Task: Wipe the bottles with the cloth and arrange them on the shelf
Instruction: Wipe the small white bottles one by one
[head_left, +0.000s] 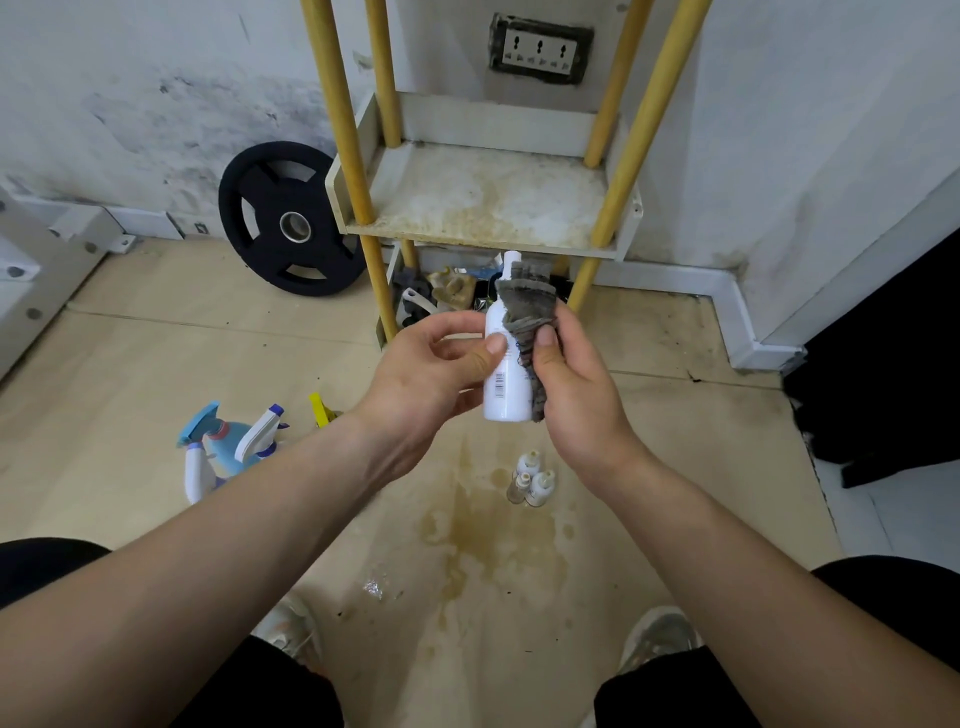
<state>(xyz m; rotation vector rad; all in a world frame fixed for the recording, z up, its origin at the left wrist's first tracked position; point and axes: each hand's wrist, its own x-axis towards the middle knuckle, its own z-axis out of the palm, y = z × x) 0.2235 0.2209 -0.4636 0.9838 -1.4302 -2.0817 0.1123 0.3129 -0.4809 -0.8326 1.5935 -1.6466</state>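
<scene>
Head view, left to right. Spray bottles (228, 452) stood grouped on the floor, untouched. Left hand (431, 374) pinched the white bottle (501, 384) at mid-body, thumb in front, fingers curled behind. Bottle was held upright in the air, in front of the stained shelf (493, 202). Small bottles (530, 478) stood on the floor beneath it. Grey cloth (527, 322) lay along the bottle's right side, clamped there by the right hand (576, 395), thumb pressing on it. Judgement: bottle light, rigid, smooth plastic, probably slippery; best gripped round the body, not the narrow cap. Cloth soft, limp.
</scene>
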